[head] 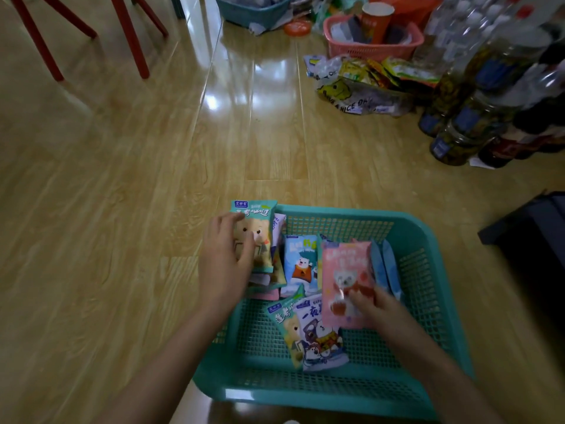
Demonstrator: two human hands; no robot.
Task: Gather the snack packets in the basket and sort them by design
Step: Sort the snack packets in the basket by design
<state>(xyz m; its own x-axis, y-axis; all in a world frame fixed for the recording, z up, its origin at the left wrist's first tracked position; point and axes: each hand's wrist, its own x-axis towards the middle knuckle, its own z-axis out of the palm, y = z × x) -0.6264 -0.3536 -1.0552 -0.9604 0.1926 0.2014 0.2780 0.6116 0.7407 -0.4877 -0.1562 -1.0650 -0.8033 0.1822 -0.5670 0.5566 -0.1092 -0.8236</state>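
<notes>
Packets all inside teal basket [428,237] on floor; gathering looks done, sorting about midway. Left hand [224,261]: fingers wrapped round green bear packet [260,228], held on pile at far-left corner. Right hand [376,307]: fingers pinching pink packet [345,270], upright mid-basket, blue packets [388,264] standing behind. Loose green packet [290,332] and white packet [321,328] lie near front, not yet sorted.

On floor: teal mesh basket [428,301]. At its far-left corner, green bear packet [263,221] atop a stack [263,292], gripped by my left fingers [244,249]. Mid-basket, blue polar-bear packet [299,261] upright. My right fingers [359,301] pinch pink bear packet [345,264], tilted up. Two flat packets [318,335] overlap near side.
</notes>
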